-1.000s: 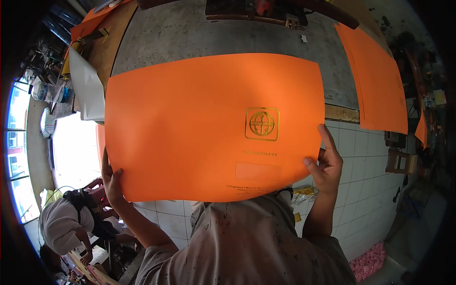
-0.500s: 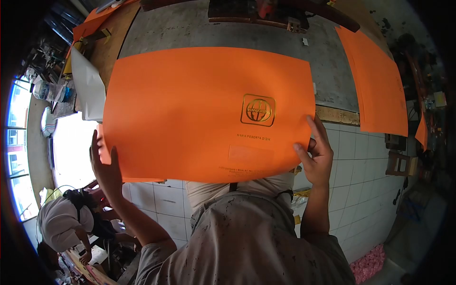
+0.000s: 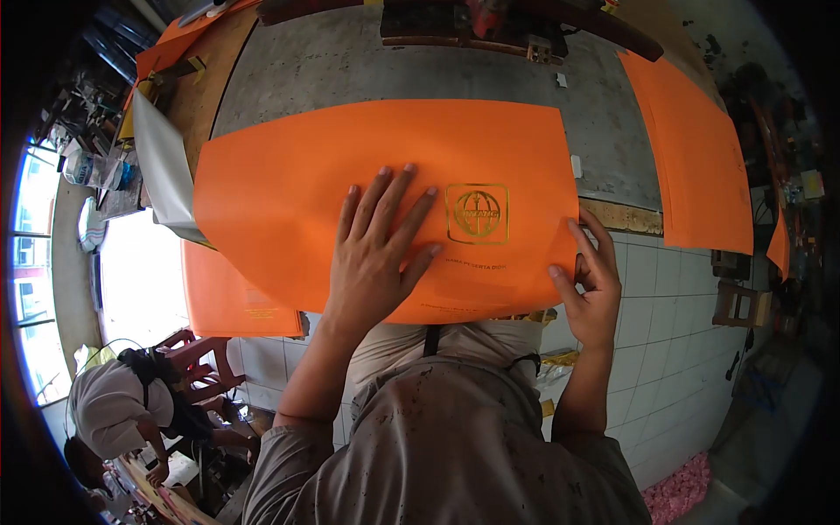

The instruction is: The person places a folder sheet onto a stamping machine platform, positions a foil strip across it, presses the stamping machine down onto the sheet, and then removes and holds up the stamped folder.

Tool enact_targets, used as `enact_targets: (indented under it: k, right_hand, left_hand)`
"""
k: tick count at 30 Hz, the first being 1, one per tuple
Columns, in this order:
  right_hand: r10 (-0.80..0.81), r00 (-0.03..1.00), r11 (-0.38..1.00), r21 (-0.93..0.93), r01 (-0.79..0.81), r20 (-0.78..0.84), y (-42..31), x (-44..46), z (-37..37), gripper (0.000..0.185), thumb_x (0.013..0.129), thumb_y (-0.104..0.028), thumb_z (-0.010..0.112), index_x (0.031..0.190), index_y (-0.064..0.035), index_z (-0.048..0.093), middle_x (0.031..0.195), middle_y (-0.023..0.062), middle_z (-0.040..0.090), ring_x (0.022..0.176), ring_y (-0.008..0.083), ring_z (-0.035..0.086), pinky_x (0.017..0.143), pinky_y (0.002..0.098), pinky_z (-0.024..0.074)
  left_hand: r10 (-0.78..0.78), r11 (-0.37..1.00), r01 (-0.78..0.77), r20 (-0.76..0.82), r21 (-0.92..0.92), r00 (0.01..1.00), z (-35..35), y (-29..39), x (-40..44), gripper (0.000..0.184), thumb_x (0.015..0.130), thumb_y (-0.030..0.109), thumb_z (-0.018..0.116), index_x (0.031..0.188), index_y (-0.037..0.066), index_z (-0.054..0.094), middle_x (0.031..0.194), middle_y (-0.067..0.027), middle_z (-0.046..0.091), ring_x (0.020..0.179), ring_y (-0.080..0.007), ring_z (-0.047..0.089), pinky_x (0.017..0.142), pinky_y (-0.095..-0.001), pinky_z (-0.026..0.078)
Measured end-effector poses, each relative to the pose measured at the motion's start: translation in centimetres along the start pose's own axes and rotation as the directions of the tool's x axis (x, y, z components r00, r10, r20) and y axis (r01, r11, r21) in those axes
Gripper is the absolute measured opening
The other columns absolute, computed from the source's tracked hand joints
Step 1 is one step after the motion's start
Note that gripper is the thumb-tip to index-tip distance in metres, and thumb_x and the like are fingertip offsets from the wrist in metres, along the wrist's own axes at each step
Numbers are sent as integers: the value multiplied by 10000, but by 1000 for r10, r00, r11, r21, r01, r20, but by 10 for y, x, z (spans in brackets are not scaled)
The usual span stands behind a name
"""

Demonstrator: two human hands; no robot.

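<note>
A large orange sheet (image 3: 289, 201) of stiff paper or card lies in front of me, printed with a gold globe emblem (image 3: 478, 214) and small lettering below it. My left hand (image 3: 376, 241) rests flat on its middle, fingers spread, left of the emblem. At the right edge, my right hand (image 3: 595, 280) holds the sheet, with thumb and fingertip on its upper face; the other fingers are partly hidden. The near edge bows over my lap. Below its left corner, a stack of orange sheets (image 3: 232, 297) shows.
More orange sheets (image 3: 700, 166) lie on the right of the grey worktable (image 3: 306, 66). A dark press-like device (image 3: 472, 35) stands at the far side. A grey sheet (image 3: 164, 166) stands up at left. Another person (image 3: 122, 402) bends over at lower left, near a red stool (image 3: 203, 359).
My left hand has moved right, from the sheet's left edge onto its middle. The sheet's lower left corner has drawn back, uncovering the stack beneath. My right hand stays at the right edge.
</note>
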State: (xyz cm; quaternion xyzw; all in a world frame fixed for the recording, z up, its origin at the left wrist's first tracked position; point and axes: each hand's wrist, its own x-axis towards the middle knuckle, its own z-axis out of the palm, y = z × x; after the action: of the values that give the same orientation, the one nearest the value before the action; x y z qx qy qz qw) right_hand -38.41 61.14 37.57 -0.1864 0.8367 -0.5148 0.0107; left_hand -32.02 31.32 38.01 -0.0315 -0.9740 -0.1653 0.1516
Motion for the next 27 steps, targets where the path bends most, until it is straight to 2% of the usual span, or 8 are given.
enact_targets:
  k: [3,6,9,13,17,20,27]
  right_hand:
    - [-45,998,995,-92,42,-39,-7,4,3,549,874,-1,742,1407,-73,629,1480,131,517,765,78,545,637,220,477]
    - [-92,993,953,-295,66,-75,-15,0,5,512,863,-29,758,1362,-93,664,1462,104,532,860,134,582,734,276,496]
    - [-286,948,835,-521,176,-138,-17,2,11,488,867,-129,779,1344,-117,676,1451,91,545,1067,224,595,899,381,468]
    - [-436,897,727,-557,402,78,-30,15,37,515,913,-348,740,1371,-130,653,1445,92,549,1332,317,507,1073,472,356]
    - [-387,903,710,-566,420,185,-42,30,63,593,937,-409,709,1438,-116,591,1470,111,510,1356,317,470,1060,487,363]
    - [-334,925,688,-625,370,181,-41,33,70,596,940,-458,693,1442,-152,595,1476,124,484,1342,327,467,1061,503,353]
    - [-363,890,664,-593,455,275,-40,32,58,621,928,-567,658,1449,-235,593,1493,124,456,1345,344,453,1064,532,332]
  left_hand:
    - [19,1000,-19,2,8,1000,4,-4,-2,616,939,370,686,1507,186,534,1640,-114,375,1521,-348,329,1233,-545,245]
    - [34,999,-34,-4,5,999,6,-6,-3,612,941,364,683,1509,192,533,1642,-114,372,1520,-348,331,1230,-548,248]
    - [41,999,-41,-5,16,999,7,-6,-3,616,931,354,696,1504,192,539,1640,-119,376,1520,-350,330,1227,-548,251]
    - [38,999,-38,-11,7,999,5,-4,-3,625,913,341,718,1496,192,547,1634,-121,385,1518,-347,338,1223,-548,261]
    - [46,999,-46,-24,0,999,5,-5,-3,632,898,339,733,1487,191,558,1623,-121,404,1511,-344,354,1219,-546,269]
    - [45,999,-45,-24,-2,999,5,-5,-3,631,892,340,737,1480,190,565,1618,-122,412,1507,-345,361,1219,-545,270]
    - [38,999,-38,-18,-4,999,4,-4,-2,624,889,329,741,1473,188,574,1622,-123,406,1511,-349,353,1220,-543,267]
